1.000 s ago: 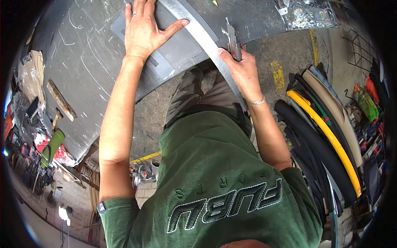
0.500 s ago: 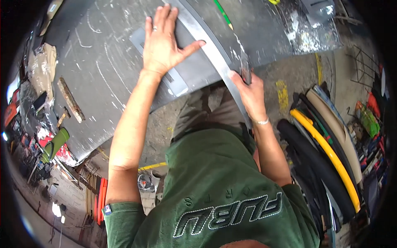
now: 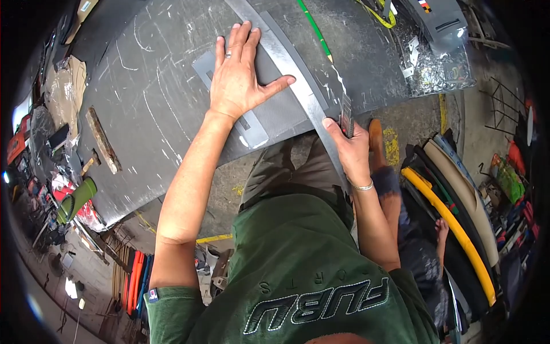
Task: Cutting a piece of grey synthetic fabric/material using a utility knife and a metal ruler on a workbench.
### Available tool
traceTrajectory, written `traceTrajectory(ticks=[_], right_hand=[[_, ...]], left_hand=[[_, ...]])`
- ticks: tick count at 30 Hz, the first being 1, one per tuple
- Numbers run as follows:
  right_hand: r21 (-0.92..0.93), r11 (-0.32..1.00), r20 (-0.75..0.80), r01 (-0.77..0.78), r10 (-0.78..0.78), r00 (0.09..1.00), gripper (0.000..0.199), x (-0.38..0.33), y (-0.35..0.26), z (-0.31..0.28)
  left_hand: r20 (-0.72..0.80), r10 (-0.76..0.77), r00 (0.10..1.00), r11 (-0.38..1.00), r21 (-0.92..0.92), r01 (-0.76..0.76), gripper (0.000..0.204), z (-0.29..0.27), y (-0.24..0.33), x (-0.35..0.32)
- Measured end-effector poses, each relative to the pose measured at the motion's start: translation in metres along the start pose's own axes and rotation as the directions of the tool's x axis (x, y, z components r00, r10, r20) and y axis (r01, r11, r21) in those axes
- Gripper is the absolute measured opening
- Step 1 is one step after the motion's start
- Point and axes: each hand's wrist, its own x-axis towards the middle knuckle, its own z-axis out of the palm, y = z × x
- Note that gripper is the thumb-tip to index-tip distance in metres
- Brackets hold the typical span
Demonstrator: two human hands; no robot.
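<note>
My left hand [image 3: 236, 83] lies flat with its fingers stretched out, pressing on a grey textured sheet [image 3: 276, 94]. Its thumb reaches onto a long metal straightedge [image 3: 291, 74] laid over the sheet. Past the table's near edge, the end of this strip runs toward my body. In my right hand [image 3: 352, 153] is a utility knife [image 3: 347, 117], its tip pointing away from me beside the strip. The right thumb rests at the strip's edge. Whether the blade touches the sheet is too small to tell. A flat light-grey template [image 3: 252, 131] shows partly under my left hand.
A green pencil [image 3: 315, 28] lies on the scratched dark table [image 3: 172, 74]. A wooden stick [image 3: 103, 140] and a hammer [image 3: 90, 163] are at left. Clear plastic [image 3: 441, 74] covers the far right corner. Rolls of material [image 3: 450, 212] and another person's leg [image 3: 376, 143] are at right.
The view has shifted, so the table sits lower and farther right. Another person's foot, legs and hand have come in at right. My hands keep about the same places on the work.
</note>
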Motion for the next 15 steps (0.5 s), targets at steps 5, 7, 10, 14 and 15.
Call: traceTrajectory(ticks=[5,7,10,14,15], right_hand=[[0.021,0.999,0.000,0.027,-0.027,1.000,0.021,-0.0001,0.0008,0.0003],[0.017,0.999,0.001,0.031,-0.031,1.000,0.021,-0.0006,0.0002,-0.0006],[-0.037,0.999,0.010,0.012,-0.011,1.000,0.021,-0.0017,-0.0017,-0.0022],[0.002,1.000,-0.012,-0.002,0.002,1.000,0.021,-0.0038,-0.0050,0.0008],[0.002,1.000,-0.014,-0.004,0.004,1.000,0.022,-0.0044,-0.0063,0.0012]], left_hand=[[0.014,0.001,1.000,1.000,0.012,-0.001,0.121,0.0009,0.0004,-0.0003],[0.020,-0.003,1.000,1.000,0.018,0.003,0.121,0.0007,0.0004,-0.0001],[0.024,-0.005,1.000,1.000,0.026,0.004,0.122,0.0006,0.0012,-0.0004],[0.022,0.000,1.000,0.999,0.035,-0.001,0.121,0.0015,0.0005,-0.0013],[0.025,-0.001,1.000,0.999,0.034,0.000,0.121,0.0021,0.0007,-0.0021]])
